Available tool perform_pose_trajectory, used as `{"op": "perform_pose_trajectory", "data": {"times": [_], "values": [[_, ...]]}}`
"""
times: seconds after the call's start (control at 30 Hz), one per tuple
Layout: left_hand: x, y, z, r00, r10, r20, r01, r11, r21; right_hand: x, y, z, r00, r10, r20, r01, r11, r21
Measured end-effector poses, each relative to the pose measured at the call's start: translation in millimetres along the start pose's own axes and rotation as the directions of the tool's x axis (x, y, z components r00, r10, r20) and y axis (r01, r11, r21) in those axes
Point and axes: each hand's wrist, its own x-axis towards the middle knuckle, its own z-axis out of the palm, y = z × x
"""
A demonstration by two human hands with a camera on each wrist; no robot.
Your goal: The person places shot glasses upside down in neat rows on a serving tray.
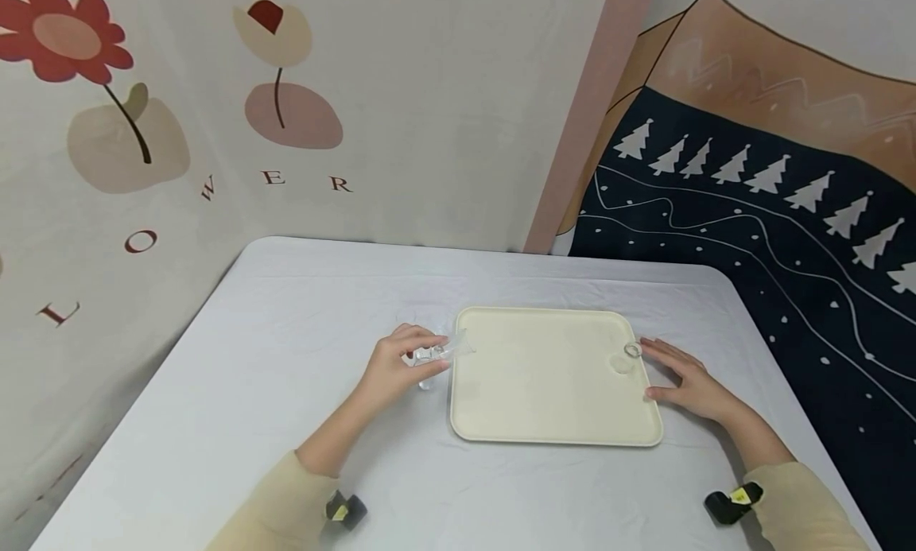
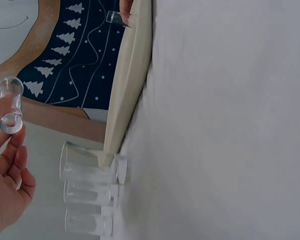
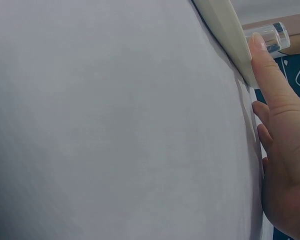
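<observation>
A: Nearest the person, the left hand [image 1: 397, 366] pinches a small clear glass [image 1: 452, 349] by its foot, tipped sideways just over the left rim of the tray [image 1: 551, 408]. The risk she sees is a slip — the grip is only fingertips on smooth glass, and a knock against the rim could jar it loose.

B: And the right hand [image 1: 687, 380]?

A: It lies flat and relaxed on the worktop [image 1: 236, 392], fingers straight against the tray's right edge, holding nothing. One fingertip sits just beside a second glass [image 1: 632, 351] standing inside the tray's right rim. A nudge of the tray from that side could tip that glass.

B: What about the left wrist view?

A: It shows three glasses [image 2: 87, 192] lying in a row on the worktop by the tray's left edge, close under the held glass. A low sweep of the left hand could roll them — she judges that the likelier mishap.

B: Room to move?

A: The tray's middle is bare, and there is cloth in front of it and to the left. Farther back the worktop ends at the wall hanging [image 1: 179, 122], well away from both hands.
</observation>
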Motion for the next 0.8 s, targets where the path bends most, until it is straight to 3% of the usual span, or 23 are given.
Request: {"op": "perform_pose_trajectory", "data": {"times": [0.23, 0.8], "values": [[14.8, 10.0, 18.4, 0.998, -0.058, -0.008, 0.058, 0.998, -0.003, 0, 0, 1, 1.0, -0.013, -0.009, 0.013, 1.0, 0.005], [45.3, 15.9, 64.6, 0.997, -0.079, 0.012, 0.079, 0.992, -0.093, 0, 0, 0, 0.999, -0.033, -0.018, 0.033, 0.999, -0.001]]}}
